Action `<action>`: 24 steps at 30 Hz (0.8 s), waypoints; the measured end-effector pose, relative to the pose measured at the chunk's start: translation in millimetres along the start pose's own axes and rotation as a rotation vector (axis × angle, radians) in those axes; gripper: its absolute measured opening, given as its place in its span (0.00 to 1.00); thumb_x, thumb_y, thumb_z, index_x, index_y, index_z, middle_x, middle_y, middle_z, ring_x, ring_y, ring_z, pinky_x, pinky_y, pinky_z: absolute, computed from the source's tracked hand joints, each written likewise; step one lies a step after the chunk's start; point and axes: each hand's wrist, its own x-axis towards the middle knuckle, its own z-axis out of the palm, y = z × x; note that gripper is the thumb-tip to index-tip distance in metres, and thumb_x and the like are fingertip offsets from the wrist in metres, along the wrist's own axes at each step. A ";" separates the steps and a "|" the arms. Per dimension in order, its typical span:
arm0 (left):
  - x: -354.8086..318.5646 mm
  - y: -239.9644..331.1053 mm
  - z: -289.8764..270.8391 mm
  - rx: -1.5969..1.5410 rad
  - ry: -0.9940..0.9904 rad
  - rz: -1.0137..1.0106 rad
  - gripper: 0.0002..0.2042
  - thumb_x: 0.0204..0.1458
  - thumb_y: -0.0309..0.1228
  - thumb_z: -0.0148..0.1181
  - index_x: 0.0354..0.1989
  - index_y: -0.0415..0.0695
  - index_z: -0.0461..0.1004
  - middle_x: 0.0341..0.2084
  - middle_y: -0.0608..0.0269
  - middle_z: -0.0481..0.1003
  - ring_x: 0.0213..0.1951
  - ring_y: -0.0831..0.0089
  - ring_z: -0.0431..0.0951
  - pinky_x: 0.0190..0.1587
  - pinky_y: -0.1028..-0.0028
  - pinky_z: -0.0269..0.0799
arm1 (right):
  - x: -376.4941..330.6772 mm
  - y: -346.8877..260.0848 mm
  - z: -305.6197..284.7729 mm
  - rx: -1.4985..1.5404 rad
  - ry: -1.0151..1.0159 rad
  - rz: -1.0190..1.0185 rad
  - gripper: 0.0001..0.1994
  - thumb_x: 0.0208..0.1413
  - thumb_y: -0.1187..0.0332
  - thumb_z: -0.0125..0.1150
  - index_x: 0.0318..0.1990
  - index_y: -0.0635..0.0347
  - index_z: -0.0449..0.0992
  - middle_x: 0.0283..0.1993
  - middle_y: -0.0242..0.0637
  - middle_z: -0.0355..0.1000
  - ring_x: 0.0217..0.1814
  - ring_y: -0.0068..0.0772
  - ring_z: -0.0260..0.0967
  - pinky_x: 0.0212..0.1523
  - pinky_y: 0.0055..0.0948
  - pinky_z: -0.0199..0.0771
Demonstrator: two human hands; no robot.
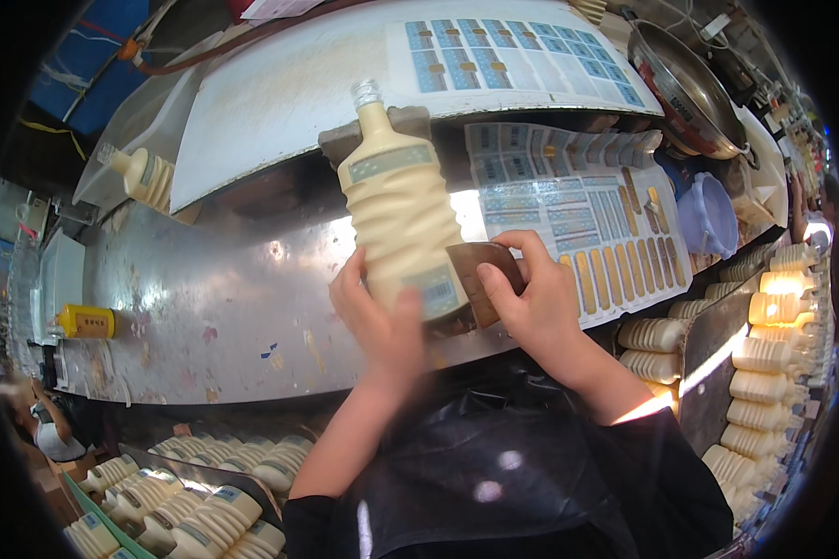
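Note:
A cream-coloured bottle (401,210) with wavy ridges and a clear threaded neck lies on the metal worktop, its neck pointing away from me. Its shoulder rests on a grey support block (410,121). One blue-green label (390,163) sits near the shoulder, and another label (433,287) is near the base. My left hand (378,312) grips the bottle's lower left side, its thumb blurred over the lower label. In my right hand (541,298) is a flat brown scraper-like piece (483,279), its edge against the bottle's lower right side.
Label sheets (569,219) lie right of the bottle, with another sheet (522,65) on the white board (289,84) behind. A purple bucket (707,216) and a metal pan (690,84) stand right. Crates of bottles (205,522) flank me; a yellow container (89,321) stands left.

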 end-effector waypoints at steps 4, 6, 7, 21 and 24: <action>-3.7 -9.8 -0.7 -0.148 -0.041 -0.100 0.37 0.63 0.47 0.55 0.70 0.31 0.54 0.63 0.42 0.60 0.65 0.54 0.60 0.69 0.60 0.52 | -11.5 3.3 4.8 0.133 -0.049 -0.026 0.15 0.61 0.68 0.65 0.53 0.62 0.72 0.28 0.42 0.80 0.26 0.26 0.78 0.28 0.27 0.72; -7.7 -16.8 -1.7 -0.264 -0.064 -0.172 0.40 0.47 0.32 0.60 0.70 0.31 0.54 0.63 0.39 0.59 0.66 0.44 0.58 0.70 0.50 0.51 | -6.6 8.3 5.8 0.129 -0.049 -0.032 0.17 0.60 0.61 0.65 0.53 0.56 0.75 0.31 0.47 0.80 0.32 0.51 0.81 0.33 0.40 0.79; -8.5 -21.0 -6.2 -0.142 -0.128 -0.079 0.40 0.46 0.32 0.61 0.69 0.32 0.56 0.63 0.39 0.59 0.67 0.45 0.58 0.70 0.50 0.51 | -2.9 11.7 4.2 0.090 -0.022 -0.045 0.17 0.60 0.62 0.66 0.53 0.56 0.76 0.31 0.48 0.80 0.32 0.52 0.81 0.33 0.40 0.80; 10.1 23.0 -48.9 0.189 0.042 0.403 0.30 0.37 0.34 0.82 0.52 0.42 0.78 0.59 0.48 0.69 0.62 0.49 0.69 0.65 0.57 0.64 | 16.4 -4.4 -29.9 0.426 -0.351 0.160 0.18 0.67 0.66 0.52 0.60 0.63 0.76 0.37 0.33 0.75 0.37 0.21 0.71 0.39 0.26 0.72; 11.9 17.2 -27.5 0.190 0.025 0.376 0.34 0.35 0.36 0.83 0.54 0.41 0.76 0.58 0.47 0.69 0.61 0.47 0.69 0.64 0.55 0.66 | 13.4 -4.1 -3.8 0.256 -0.385 0.061 0.23 0.69 0.60 0.54 0.67 0.61 0.70 0.35 0.40 0.78 0.35 0.25 0.75 0.38 0.30 0.76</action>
